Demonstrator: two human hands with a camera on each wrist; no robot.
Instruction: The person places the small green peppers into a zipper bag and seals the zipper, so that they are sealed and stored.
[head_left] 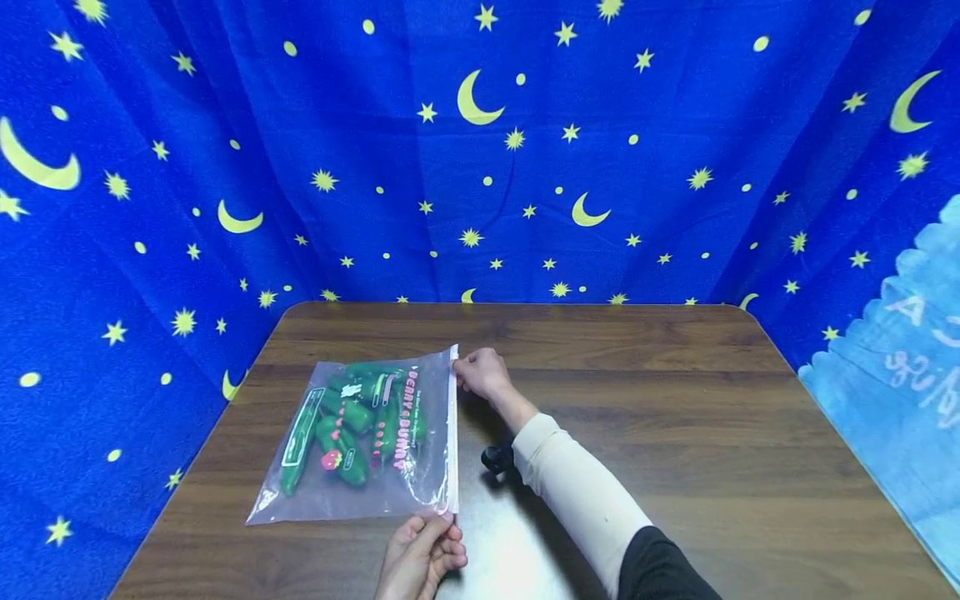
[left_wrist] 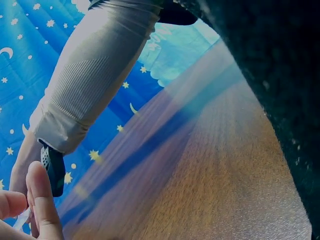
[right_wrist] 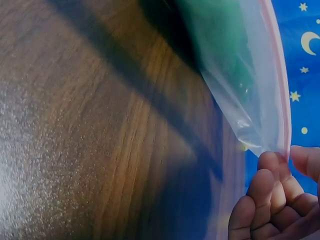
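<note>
A clear zip bag [head_left: 433,433], printed with pink "BERRY & BUNNY" lettering, lies on the left half of the table, its zip edge facing right. Inside it are several long green vegetables [head_left: 347,450], like peppers or cucumbers. My left hand [head_left: 423,557] pinches the near corner at the zip end between thumb and fingers. At the far corner, my right hand [head_left: 483,372] grips the other end of the zip strip [right_wrist: 284,95]. In the right wrist view, that corner runs in between thumb and fingertips. The left wrist view catches only the left hand's fingers [left_wrist: 44,200].
The brown wooden table [head_left: 675,400] has a back edge against a blue curtain [head_left: 420,167] with moons and stars. A small black device [head_left: 497,459] sits by my right wrist, under the pale sleeve [head_left: 577,483]. Light blue cloth [head_left: 900,367] hangs on the right.
</note>
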